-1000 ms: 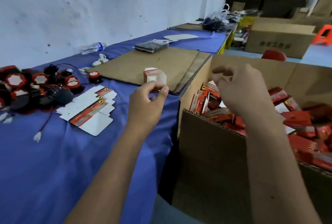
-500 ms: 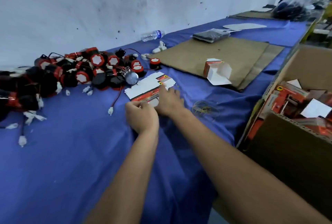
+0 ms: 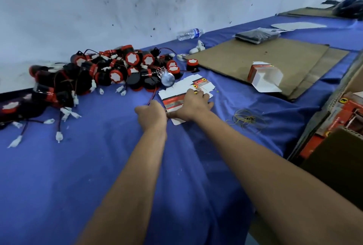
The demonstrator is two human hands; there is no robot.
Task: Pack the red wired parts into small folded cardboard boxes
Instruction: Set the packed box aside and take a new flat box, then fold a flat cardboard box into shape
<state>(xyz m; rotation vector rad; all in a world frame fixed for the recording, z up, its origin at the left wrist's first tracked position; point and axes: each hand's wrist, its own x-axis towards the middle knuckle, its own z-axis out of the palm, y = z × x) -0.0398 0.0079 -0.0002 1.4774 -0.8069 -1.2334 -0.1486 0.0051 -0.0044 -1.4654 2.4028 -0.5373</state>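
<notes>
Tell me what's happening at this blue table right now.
A person is packing red wired parts, piled by the wall, into small boxes. Both hands are on the stack of flat box blanks: the right hand presses on top, the left hand is at its near edge, grip unclear. One folded box lies open on the cardboard sheet; packed ones fill the carton on the right.

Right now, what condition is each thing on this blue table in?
Stack of flat red-and-white box blanks: unfolded, under both hands.
Right hand: fingers flat on the stack.
Left hand: at the stack's corner, grip unclear.
Red-and-white folded box: on its side, flap open.
Clear plastic bottle: lying down.
</notes>
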